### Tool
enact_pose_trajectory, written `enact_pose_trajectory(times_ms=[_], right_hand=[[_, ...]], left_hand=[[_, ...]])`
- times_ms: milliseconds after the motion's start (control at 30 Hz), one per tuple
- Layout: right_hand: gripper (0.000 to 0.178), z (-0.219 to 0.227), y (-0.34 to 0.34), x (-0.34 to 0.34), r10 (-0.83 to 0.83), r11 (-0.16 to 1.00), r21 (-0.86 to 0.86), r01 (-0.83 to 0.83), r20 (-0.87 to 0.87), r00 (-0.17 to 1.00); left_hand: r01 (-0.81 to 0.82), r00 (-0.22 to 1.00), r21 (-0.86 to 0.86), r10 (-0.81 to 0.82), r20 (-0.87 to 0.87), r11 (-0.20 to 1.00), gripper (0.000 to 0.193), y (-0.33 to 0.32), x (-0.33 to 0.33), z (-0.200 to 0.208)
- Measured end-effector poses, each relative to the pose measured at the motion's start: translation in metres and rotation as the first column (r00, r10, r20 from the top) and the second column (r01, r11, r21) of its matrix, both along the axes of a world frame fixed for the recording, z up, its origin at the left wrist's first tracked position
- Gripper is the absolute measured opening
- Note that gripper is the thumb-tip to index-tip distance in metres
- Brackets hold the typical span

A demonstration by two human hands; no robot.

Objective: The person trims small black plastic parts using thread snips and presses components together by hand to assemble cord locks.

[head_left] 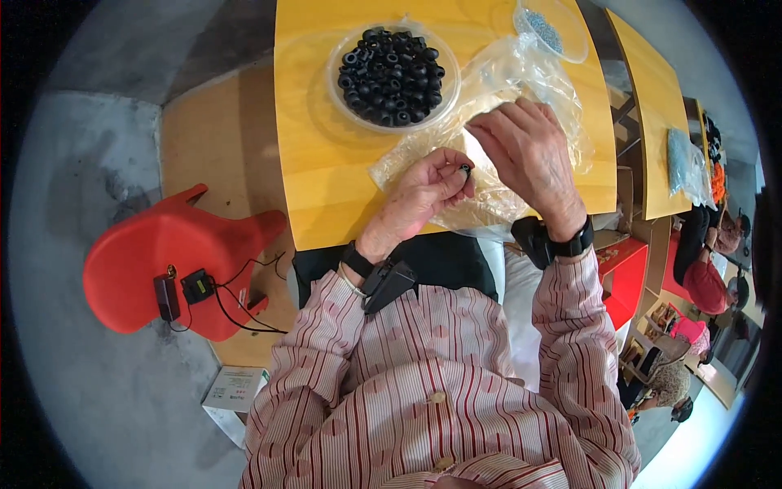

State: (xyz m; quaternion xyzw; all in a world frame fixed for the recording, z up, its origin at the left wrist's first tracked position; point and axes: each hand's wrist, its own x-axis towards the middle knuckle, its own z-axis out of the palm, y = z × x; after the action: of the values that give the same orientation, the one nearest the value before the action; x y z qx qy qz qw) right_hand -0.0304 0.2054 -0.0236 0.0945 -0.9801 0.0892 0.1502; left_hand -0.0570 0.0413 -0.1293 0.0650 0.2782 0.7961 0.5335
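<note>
Between the thumb and fingers of my left hand point(417, 198) is a small black ring-like part point(465, 169), its hollow end showing. My right hand point(533, 159) hovers just to the right and a little farther away, fingers bent and pinched together; what sits at their tips, if anything, is too small to make out. Under both hands a crumpled clear plastic bag point(566, 98) spreads over the yellow table point(318, 196). Beyond my left hand stands a round clear tub point(334, 85) heaped with black hollow parts point(391, 77).
At the far right a clear tub point(577, 49) holds small blue-grey pieces point(544, 31). To my left is a red plastic stool point(130, 269) carrying black devices point(167, 297) and cables. A white box point(236, 387) lies near it. Other people sit by another yellow table point(648, 90) at right.
</note>
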Motion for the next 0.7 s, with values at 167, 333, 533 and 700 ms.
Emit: enact_pose_trajectory(times_ms=[167, 333, 533, 700], right_hand=[[0.011, -0.008, 0.004, -0.044, 0.017, 1.0, -0.012, -0.018, -0.027, 0.999], [0.012, -0.02, 0.009, -0.079, 0.005, 1.0, 0.015, -0.004, -0.042, 0.999], [0.015, -0.031, 0.013, -0.107, -0.009, 0.992, 0.122, 0.022, -0.1, 0.995], [0.015, -0.03, 0.005, -0.113, -0.022, 0.972, 0.229, 0.045, -0.1, 0.995]], left_hand=[[0.009, 0.999, 0.078, -0.006, -0.043, 0.997, 0.02, 0.001, -0.001, -0.004], [-0.013, 1.0, 0.029, 0.013, 0.014, 0.999, 0.024, 0.001, 0.001, -0.001], [0.011, 1.0, 0.047, -0.011, 0.006, 0.999, 0.024, 0.0, 0.0, -0.004], [-0.006, 1.0, 0.065, 0.004, 0.029, 0.998, 0.023, 0.002, 0.002, -0.007]])
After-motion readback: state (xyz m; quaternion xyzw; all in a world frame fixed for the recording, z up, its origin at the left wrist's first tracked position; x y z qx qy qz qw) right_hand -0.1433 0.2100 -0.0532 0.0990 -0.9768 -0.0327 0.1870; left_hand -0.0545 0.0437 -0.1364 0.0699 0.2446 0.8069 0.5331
